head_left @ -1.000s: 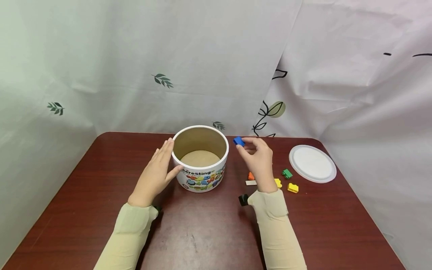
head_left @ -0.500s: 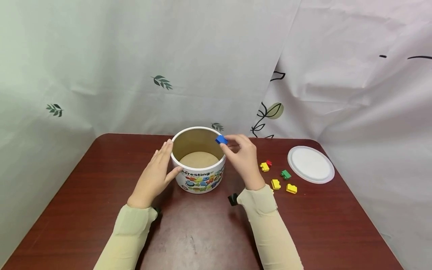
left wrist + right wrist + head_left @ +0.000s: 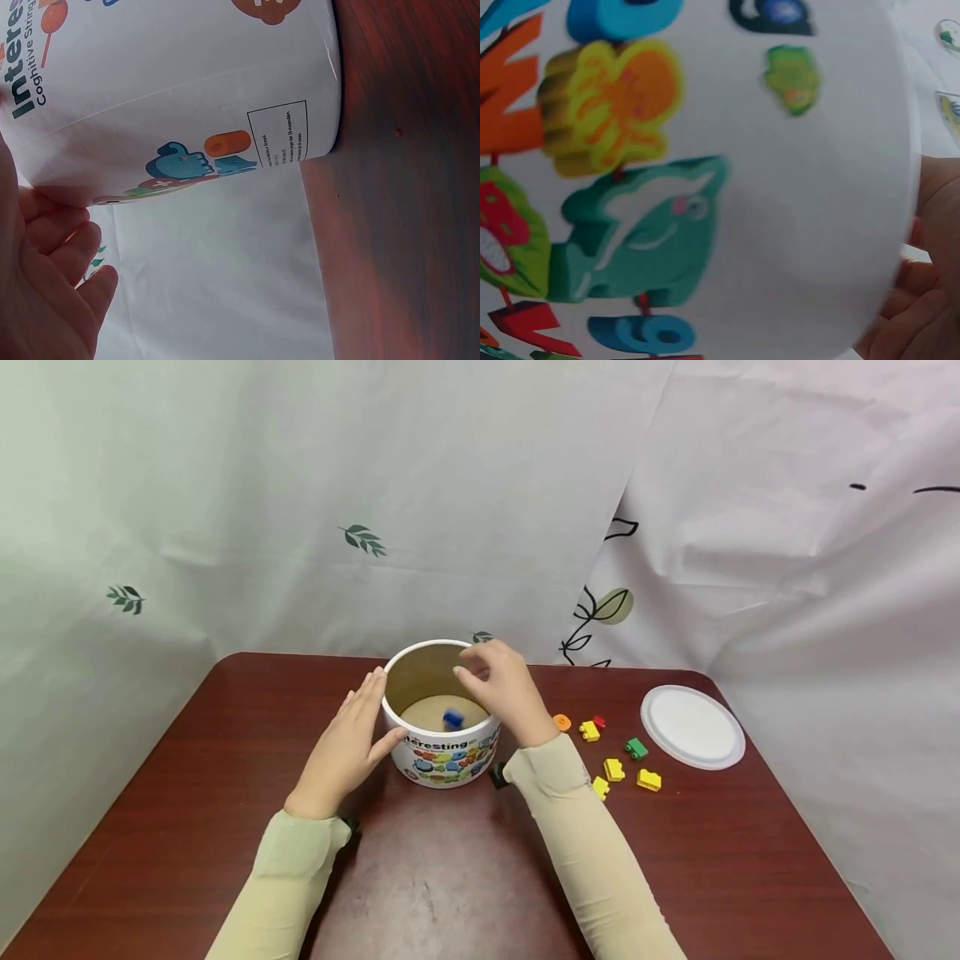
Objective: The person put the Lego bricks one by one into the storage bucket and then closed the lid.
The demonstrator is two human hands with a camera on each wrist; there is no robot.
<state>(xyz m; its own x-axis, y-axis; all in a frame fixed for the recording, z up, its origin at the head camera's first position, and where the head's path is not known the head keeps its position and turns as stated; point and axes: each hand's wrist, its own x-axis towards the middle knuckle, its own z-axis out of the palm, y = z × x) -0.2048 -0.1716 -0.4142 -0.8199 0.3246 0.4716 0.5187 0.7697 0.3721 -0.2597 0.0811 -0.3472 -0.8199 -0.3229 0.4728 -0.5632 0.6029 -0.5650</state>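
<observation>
From the head view, your left hand (image 3: 337, 752) rests against the left side of the white printed tub (image 3: 446, 764). Its grip is flat and wide, fingers straight along the wall and thumb spread away near the front rim, with hold of nothing. Your right hand (image 3: 506, 685) is over the right of the rim, its grip half-curled with a gap between thumb and fingers, and nothing in it. Below it, inside the tub, is the blue block (image 3: 453, 718); it is blurred, so you cannot tell whether it touches the bottom. To the right on the counter (image 3: 187, 735) lie an orange piece (image 3: 562, 722), a red piece (image 3: 598, 722), four yellow blocks (image 3: 614, 769) and a green block (image 3: 636, 749), with a white lid (image 3: 693, 727) beyond them.

From the left wrist, you see your bent-back palm's edge and fingers at the left, touching the tub's printed wall.

From the right wrist, the tub's wall fills most of the view; part of your right hand shows past the rim, and that angle alone cannot tell you its grip.
</observation>
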